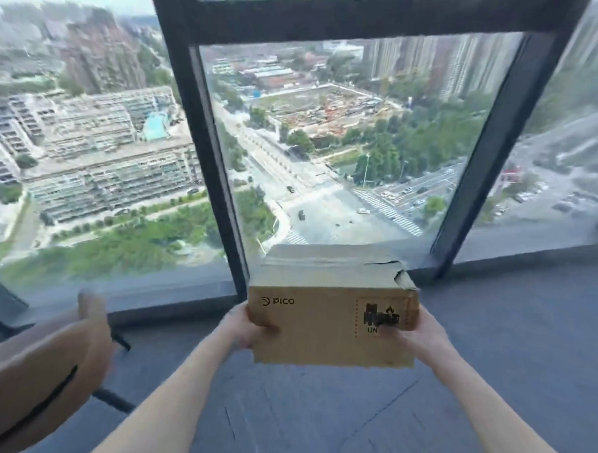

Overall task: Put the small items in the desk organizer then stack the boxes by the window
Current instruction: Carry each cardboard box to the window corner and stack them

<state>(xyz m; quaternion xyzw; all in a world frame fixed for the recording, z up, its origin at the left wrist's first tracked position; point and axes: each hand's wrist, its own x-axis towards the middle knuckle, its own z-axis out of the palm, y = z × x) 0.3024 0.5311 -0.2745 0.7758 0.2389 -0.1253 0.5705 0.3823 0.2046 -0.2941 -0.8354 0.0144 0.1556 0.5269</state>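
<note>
Box carried two-handed toward window, lower centre of frame.
Left hand [248, 327] and right hand [419, 334] clasp the ends of brown corrugated cardboard box [320, 326]; fingers curled on its face. Seems light, rigid; torn top corner, so support underneath. Dark-framed window [205, 147] beyond.

Dark-framed window [204, 174] — grey floor [491, 337], maybe carpet.

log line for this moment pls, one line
phase: carrying box to window | left hand: grips cardboard box left end | right hand: grips right end | box: held above floor | stack: none visible
</note>
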